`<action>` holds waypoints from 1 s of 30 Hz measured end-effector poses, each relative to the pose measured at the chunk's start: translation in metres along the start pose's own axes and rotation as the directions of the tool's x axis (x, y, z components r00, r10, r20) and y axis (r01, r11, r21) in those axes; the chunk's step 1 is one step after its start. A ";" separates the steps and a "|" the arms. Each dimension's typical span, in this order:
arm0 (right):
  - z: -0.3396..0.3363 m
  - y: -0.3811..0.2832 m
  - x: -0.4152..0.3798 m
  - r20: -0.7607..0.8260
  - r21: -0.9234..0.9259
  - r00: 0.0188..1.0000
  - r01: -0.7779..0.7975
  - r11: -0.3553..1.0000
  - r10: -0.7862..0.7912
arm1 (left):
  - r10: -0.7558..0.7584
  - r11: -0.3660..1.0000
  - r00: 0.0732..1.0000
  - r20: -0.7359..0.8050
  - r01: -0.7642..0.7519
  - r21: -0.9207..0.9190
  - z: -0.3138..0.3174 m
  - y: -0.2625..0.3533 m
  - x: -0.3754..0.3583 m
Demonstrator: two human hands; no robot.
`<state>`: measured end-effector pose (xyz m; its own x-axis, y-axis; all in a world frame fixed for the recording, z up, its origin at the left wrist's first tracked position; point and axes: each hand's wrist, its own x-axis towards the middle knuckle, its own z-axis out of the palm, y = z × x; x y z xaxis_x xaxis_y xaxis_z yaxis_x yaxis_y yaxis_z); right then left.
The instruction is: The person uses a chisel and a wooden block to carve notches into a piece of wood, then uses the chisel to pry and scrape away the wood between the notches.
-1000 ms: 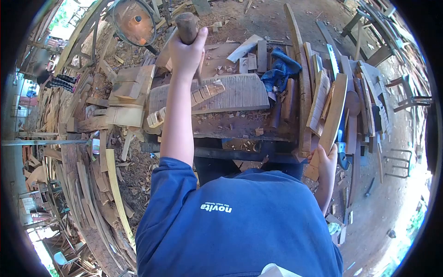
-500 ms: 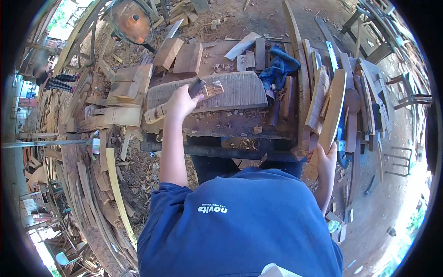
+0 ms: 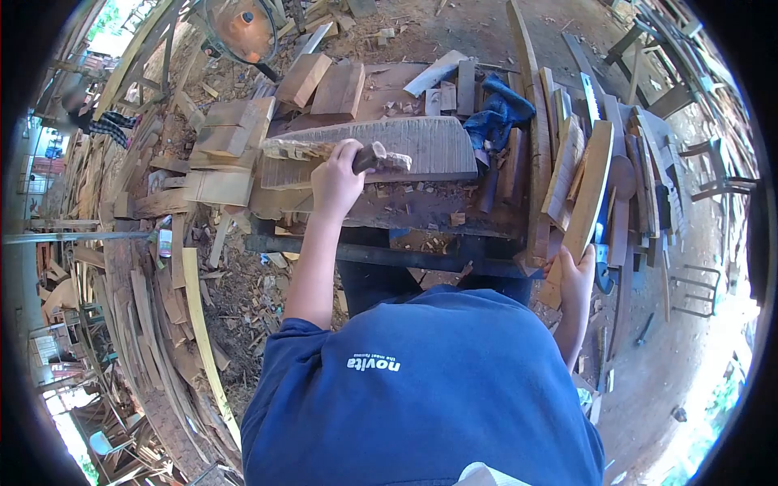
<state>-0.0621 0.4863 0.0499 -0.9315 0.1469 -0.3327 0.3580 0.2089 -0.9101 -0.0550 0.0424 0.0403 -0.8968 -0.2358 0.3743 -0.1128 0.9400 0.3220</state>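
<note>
My left hand (image 3: 338,185) is closed over a rough-edged strip of wood (image 3: 296,149) and a short dark piece of wood (image 3: 369,157) that juts out beside the thumb. Both are held just above a wide grooved board (image 3: 433,146) lying across the bench, and part of the strip is hidden by my fingers. On the right, my right hand (image 3: 575,275) grips the near end of a long pale plank (image 3: 594,182), which slants up and away. A handsaw (image 3: 600,259) with a blue and white handle lies right beside that hand.
Wooden blocks (image 3: 339,91) stand along the bench's far side, near a crumpled blue cloth (image 3: 501,113). More boards (image 3: 565,174) are stacked at the right. A round fan (image 3: 241,32) stands behind. Timber (image 3: 150,324) covers the left floor; a person (image 3: 101,121) is far left.
My left hand has shifted right and turned, swinging the rough strip's left end up off its lower position. My right hand stays on the plank.
</note>
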 end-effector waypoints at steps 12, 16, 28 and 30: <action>0.000 0.002 0.001 -0.012 -0.028 1.000 0.021 0.999 -0.021 | 0.085 0.987 0.985 -0.152 -0.104 -0.124 0.015 -0.012 0.009; 0.000 0.004 0.000 -0.017 -0.022 1.000 0.021 1.000 -0.022 | 0.055 0.990 0.988 -0.144 -0.073 -0.120 0.016 -0.012 0.014; 0.002 0.006 0.002 0.004 -0.042 0.999 0.035 0.998 -0.035 | -0.580 0.443 0.707 -0.404 -0.143 -0.885 -0.056 0.032 0.020; 0.003 0.002 0.000 -0.011 -0.022 1.000 0.009 1.000 -0.009 | -0.656 0.287 0.665 -0.356 -0.217 -0.933 -0.069 0.051 0.031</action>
<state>-0.0620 0.4836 0.0471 -0.9340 0.1556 -0.3215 0.3509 0.2315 -0.9074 -0.0589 0.0657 0.1282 -0.3699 -0.8617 0.3474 0.5613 0.0907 0.8226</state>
